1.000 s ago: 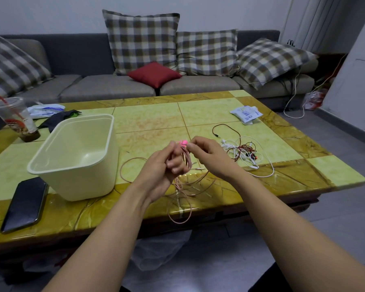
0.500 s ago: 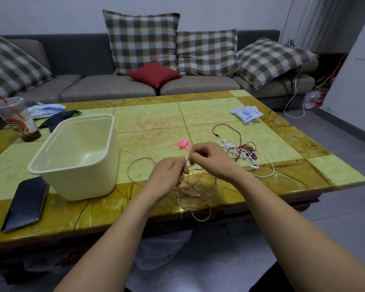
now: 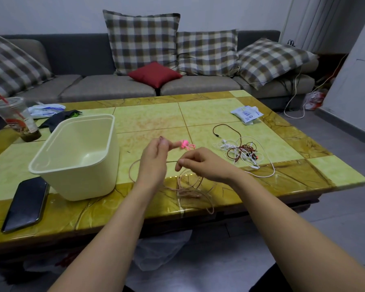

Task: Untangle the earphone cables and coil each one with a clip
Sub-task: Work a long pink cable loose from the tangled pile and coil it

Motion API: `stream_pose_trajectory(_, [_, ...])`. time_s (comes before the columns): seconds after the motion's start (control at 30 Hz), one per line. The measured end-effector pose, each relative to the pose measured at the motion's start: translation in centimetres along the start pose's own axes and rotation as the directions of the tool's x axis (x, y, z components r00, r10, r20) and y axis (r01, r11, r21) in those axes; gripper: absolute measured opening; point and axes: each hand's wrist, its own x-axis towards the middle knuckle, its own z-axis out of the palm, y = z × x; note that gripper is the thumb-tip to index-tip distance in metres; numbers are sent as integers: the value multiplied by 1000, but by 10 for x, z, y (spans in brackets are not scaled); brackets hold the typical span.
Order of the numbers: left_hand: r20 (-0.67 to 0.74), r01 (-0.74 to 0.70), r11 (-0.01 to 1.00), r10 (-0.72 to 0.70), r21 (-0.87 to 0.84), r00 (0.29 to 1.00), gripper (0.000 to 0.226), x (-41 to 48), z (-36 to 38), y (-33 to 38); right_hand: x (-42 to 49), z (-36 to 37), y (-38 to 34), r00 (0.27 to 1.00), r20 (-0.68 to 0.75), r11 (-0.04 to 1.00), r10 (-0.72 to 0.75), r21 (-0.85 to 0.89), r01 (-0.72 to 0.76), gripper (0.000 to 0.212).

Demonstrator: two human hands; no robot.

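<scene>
Just right of the cream bin, over the near half of the desk, both bare hands work on a thin pink earphone cable. The left hand is raised, its thumb and forefinger closed in a pinch near the top, though whether cable sits inside that grip cannot be told from here. The right hand, farther from the bin, has its fingertips pinched on a short taut stretch of the pink earphone cable that runs toward the left hand. Below both hands the rest of that cable lies in loose loops on the desk's front border, one loop hanging past the edge. A bright pink clip lies on the desk just beyond the hands, right of the bin. Farther right of the bin, well apart from it, a tangle of white and dark red earphone cables rests on the desk, one dark red lead curling away toward a white packet. A black phone lies on the bin's near left side; a plastic cup with a red straw stands beyond the bin on the left.
</scene>
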Motion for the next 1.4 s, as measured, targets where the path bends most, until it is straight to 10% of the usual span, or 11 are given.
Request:
stream_pose_trajectory(0.17, [207, -84, 869, -22, 488, 978, 35, -8, 3, -6, -2, -14, 1, 993, -93, 970, 69, 240, -45, 25])
stream_pose_trajectory(0.3, [446, 293, 946, -205, -138, 871, 37, -9, 3, 3, 1, -11, 5, 983, -159, 947, 88, 319, -33, 27])
stream_pose_trajectory(0.47, [308, 351, 374, -172, -858, 936, 33, -1, 3, 19, 1, -4, 6, 976, -213, 985, 47, 175, -9, 26])
stream_pose_trajectory(0.53, [185, 233, 341, -167, -910, 968, 28, 3, 1, 16, -1, 1, 4, 995, -87, 998, 47, 45, -44, 26])
stream_pose_trajectory(0.6, [57, 127, 718, -121, -685, 991, 28, 3, 3, 12, -1, 5, 2, 997, 42, 998, 59, -25, -58, 26])
stream_pose_trajectory(0.67, [-18, -45, 998, 46, 36, 999, 31, -1, 5, 1, 1, 6, 1, 998, 50, 997, 41, -66, -38, 24])
stream_pose_trajectory(0.73, [115, -196, 865, 161, 461, 980, 29, -6, 7, -4, 2, 3, 1, 1000, -24, 997, 10, -72, -12, 24])
stream_pose_trajectory(0.87, [250, -154, 820, 14, 551, 968, 38, -9, 9, -5, 1, -6, 4, 988, -148, 998, 35, -50, -42, 24])
stream_pose_trajectory(1.0, [347, 65, 989, -109, 135, 932, 40, -6, 0, -2, -1, -11, 5, 986, -153, 990, 61, 134, -40, 17])
stream_pose_trajectory(1.2, [78, 274, 861, -267, -430, 961, 36, 4, -6, -3, -6, -23, 16, 971, 132, 979, 198, -69, -190, 18])
stream_pose_trajectory(1.4, [-72, 216, 581, -431, -785, 899, 39, 14, -14, -9, 2, -36, 6, 883, -458, 931, 101, 356, 79, 32])
